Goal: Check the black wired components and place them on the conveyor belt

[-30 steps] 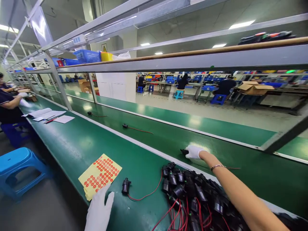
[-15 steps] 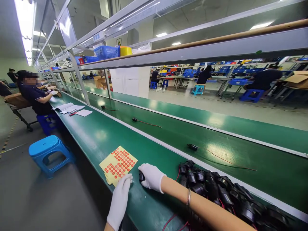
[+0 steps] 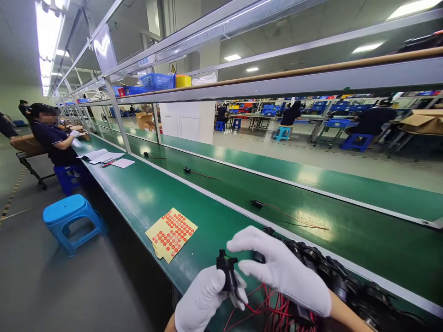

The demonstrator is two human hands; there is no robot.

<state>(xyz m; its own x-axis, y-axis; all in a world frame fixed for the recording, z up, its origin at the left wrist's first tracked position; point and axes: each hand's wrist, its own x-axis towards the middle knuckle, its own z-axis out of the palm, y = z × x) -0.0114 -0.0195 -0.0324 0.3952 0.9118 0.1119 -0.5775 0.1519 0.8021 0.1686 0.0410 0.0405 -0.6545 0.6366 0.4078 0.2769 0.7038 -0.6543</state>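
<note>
Left hand (image 3: 204, 299) grips part (image 3: 226, 272) (black)

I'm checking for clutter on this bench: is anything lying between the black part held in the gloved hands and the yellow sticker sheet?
Nothing visible: only bare green bench surface separates the small black cylindrical part, gripped in the left hand with the right hand over it, from the yellow sheet of red round stickers.

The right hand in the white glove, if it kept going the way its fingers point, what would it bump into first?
The right hand points left, just over the small black part that the left hand grips. Probably the sticker sheet comes first, though depth is hard to judge.
</note>
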